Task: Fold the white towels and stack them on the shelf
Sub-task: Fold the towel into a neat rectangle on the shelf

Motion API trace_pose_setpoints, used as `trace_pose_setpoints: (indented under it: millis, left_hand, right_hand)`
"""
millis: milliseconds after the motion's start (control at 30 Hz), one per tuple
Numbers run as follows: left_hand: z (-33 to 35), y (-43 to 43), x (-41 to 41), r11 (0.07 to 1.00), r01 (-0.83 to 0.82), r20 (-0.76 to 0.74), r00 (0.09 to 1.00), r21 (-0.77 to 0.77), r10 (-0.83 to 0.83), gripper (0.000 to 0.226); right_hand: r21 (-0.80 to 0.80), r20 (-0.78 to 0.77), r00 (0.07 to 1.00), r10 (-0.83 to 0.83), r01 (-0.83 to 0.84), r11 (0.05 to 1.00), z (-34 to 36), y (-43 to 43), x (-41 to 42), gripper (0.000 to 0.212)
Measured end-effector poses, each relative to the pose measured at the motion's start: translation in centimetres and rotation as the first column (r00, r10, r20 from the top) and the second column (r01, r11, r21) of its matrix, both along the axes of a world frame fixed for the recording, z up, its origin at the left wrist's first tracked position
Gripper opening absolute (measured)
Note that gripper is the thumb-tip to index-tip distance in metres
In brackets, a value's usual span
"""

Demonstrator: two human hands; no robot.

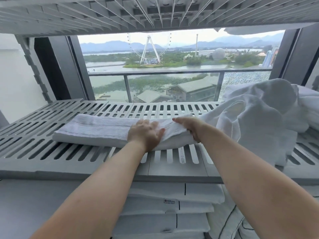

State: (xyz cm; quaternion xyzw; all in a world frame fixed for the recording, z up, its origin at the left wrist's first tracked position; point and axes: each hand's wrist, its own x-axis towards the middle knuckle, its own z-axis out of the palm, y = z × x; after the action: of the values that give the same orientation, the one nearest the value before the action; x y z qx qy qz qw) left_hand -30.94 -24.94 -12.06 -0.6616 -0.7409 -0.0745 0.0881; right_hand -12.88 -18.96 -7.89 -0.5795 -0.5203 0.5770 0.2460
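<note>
A long folded white towel (96,129) lies across the grey slatted shelf (43,149) in front of me. My left hand (145,133) presses flat on its middle with straight fingers. My right hand (189,127) grips the towel's right end, fingers curled under the fabric and thumb on top. A heap of unfolded white towels (259,118) sits on the right part of the same shelf, touching the folded towel's right end.
Another slatted shelf (155,12) hangs close overhead. Below the shelf edge, a stack of folded white linens (169,209) with black trim and a logo label shows. A window with a balcony railing (155,73) is behind the shelf. Grey uprights stand on both sides.
</note>
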Motion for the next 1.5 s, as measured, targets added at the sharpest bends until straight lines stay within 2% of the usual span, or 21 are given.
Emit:
trace_pose_setpoints:
  millis: [133,233,333,467,533,600,633,700,767,867,967,1067,1167,1300,1433,1500]
  left_hand:
    - [0.5,-0.7,-0.9,0.992,0.126,0.207,0.971,-0.018,-0.119,0.061]
    - [1.9,-1.5,-3.7,0.99,0.137,0.318,0.938,0.026,-0.138,0.05]
    - [3.5,-2.3,-8.2,0.996,0.026,0.279,0.96,-0.09,0.0,0.061]
    - [2.4,-2.6,-9.7,0.948,-0.027,0.079,0.995,-0.318,0.055,0.083]
    - [1.6,-2.3,-9.3,0.94,-0.012,0.073,0.997,-0.342,0.039,0.079]
    - [2.8,-2.2,-10.8,0.933,0.098,0.197,0.98,-0.347,-0.03,0.063]
    - [3.8,-2.3,-12.4,0.942,0.134,0.256,0.965,-0.309,-0.054,0.051]
    - [5.7,-3.0,-16.8,0.984,0.078,0.264,0.964,-0.16,-0.033,0.035]
    - [6.6,-4.2,-21.5,0.997,-0.04,0.241,0.969,-0.059,0.053,0.035]
    - [6.3,-5.8,-26.7,0.985,-0.116,0.29,0.945,-0.131,0.15,0.033]
    - [5.0,-6.4,-29.1,0.995,-0.026,0.416,0.907,-0.093,0.062,0.029]
    - [4.4,-6.4,-30.6,0.999,0.04,0.451,0.892,-0.008,-0.032,0.047]
    - [4.3,-6.3,-32.5,0.998,-0.007,0.621,0.783,0.058,-0.031,0.05]
    - [4.3,-6.5,-34.0,0.996,0.019,0.801,0.594,0.085,-0.079,0.04]
    - [4.5,-6.1,-34.7,0.993,0.023,0.845,0.524,0.116,-0.111,0.04]
    - [4.6,-5.8,-34.7,0.995,0.018,0.888,0.451,0.094,-0.092,0.038]
  right_hand:
    - [-0.031,-0.261,0.964,-0.04,0.033,0.999,0.7,-0.4,-1.6,0.042]
    - [0.023,-0.356,0.933,-0.046,0.058,0.998,1.8,-0.7,-2.8,0.034]
    - [0.103,-0.391,0.919,-0.039,0.086,0.991,3.5,-0.5,-3.9,0.036]
    - [0.185,-0.414,0.91,0.016,0.067,0.981,5.6,-0.6,-7.1,0.038]
    - [0.246,-0.374,0.925,0.057,0.04,0.969,6.3,-0.9,-9.5,0.037]
    - [0.29,-0.339,0.938,0.069,0.034,0.956,6.6,-1.1,-11.9,0.038]
    - [0.305,-0.315,0.947,0.064,0.037,0.952,6.8,-1.1,-13.1,0.038]
    - [0.33,-0.269,0.962,0.051,0.042,0.943,7.1,-1.4,-15.5,0.036]
    - [0.372,-0.223,0.974,0.048,0.039,0.927,7.4,-1.7,-18.0,0.032]
    - [0.456,-0.12,0.991,0.058,0.003,0.89,7.9,-2.5,-22.4,0.021]
    - [0.529,0.048,0.999,0.012,-0.036,0.848,7.7,-3.2,-26.6,0.039]
    - [0.575,0.21,0.976,-0.054,-0.079,0.815,7.2,-3.7,-29.9,0.028]
    - [0.593,0.316,0.947,-0.067,-0.142,0.792,6.9,-4.0,-33.0,0.019]
    - [0.597,0.426,0.899,-0.099,-0.197,0.777,6.1,-4.6,-35.4,0.021]
    - [0.56,0.452,0.888,-0.083,-0.21,0.802,5.4,-5.4,-36.8,0.023]
    - [0.563,0.462,0.883,-0.077,-0.225,0.795,5.6,-5.6,-37.3,0.027]
